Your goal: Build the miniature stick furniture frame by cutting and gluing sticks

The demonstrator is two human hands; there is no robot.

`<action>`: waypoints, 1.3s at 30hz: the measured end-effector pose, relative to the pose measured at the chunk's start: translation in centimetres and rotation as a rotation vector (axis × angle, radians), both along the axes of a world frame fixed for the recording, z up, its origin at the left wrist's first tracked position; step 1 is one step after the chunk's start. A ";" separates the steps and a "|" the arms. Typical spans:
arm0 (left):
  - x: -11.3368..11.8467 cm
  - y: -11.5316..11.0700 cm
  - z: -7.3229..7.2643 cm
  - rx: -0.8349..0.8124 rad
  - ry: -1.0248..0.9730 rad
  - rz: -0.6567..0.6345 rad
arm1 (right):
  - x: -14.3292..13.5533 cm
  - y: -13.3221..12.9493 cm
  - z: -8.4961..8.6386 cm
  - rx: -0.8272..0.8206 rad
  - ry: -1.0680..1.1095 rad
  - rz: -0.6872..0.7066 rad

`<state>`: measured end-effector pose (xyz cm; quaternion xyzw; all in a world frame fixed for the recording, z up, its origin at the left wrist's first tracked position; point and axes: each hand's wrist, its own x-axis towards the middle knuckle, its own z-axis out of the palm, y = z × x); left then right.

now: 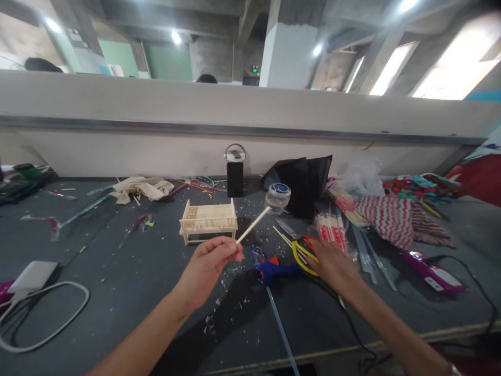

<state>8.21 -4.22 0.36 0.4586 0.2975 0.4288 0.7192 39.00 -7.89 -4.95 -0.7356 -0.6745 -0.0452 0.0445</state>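
Note:
My left hand is closed, pinching a thin pale wooden stick between thumb and fingers. The stick points up and right, its far end in line with a small clear bottle; I cannot tell if they touch. My right hand grips scissors with yellow and red handles, blades pointing away to the left. Loose sticks lie by the scissors. Between my hands rests a blue glue gun with a long clear glue stick. Beyond my left hand stands a small wooden bed-like model.
A black phone leans upright at the back beside a black bag. Packaged sticks, striped fabric and a purple tool with a cord lie right. A white cable curls at left. Scraps dot the table.

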 end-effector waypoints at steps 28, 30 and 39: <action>1.8 -4.4 1.2 0.063 0.206 0.039 | -10.4 -8.1 3.5 0.003 0.758 0.362; 1.8 -4.6 1.3 0.072 0.257 0.052 | -10.8 -7.8 3.7 -0.014 0.728 0.377; 0.9 -5.1 1.0 0.177 0.490 0.069 | -11.9 -8.1 4.0 -0.124 0.721 0.378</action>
